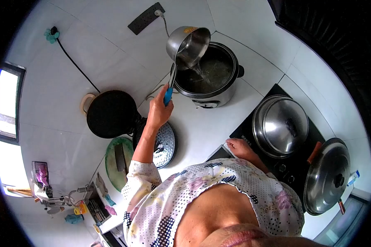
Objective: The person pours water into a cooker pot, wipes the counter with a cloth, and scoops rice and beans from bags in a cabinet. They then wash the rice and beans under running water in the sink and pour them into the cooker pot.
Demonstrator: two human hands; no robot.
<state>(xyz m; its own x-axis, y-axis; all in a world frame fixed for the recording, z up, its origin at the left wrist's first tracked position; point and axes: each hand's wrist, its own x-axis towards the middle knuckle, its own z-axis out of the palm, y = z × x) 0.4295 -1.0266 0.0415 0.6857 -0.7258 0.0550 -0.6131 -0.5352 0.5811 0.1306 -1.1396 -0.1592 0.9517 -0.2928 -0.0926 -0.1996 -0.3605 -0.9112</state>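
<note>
My left hand (160, 109) is closed round the blue-gripped handle of a steel saucepan (178, 44). The saucepan is tilted over a rice cooker (216, 99), and clear water runs from its rim into the cooker. The cooker's lid is off, and water with a rippled surface shows inside its dark pot. My right hand (240, 147) rests by the counter's front edge, left of the cooktop, its fingers curled in with nothing visible in them.
A lidded steel pan (280, 125) sits on the black cooktop (272, 92); a large pot lid (327, 181) is right of it. Left are an opened black electric griddle (111, 114), a glass lid (165, 144) and a cleaver (120, 156) on a green board (113, 173). A power strip (146, 18) is at the wall.
</note>
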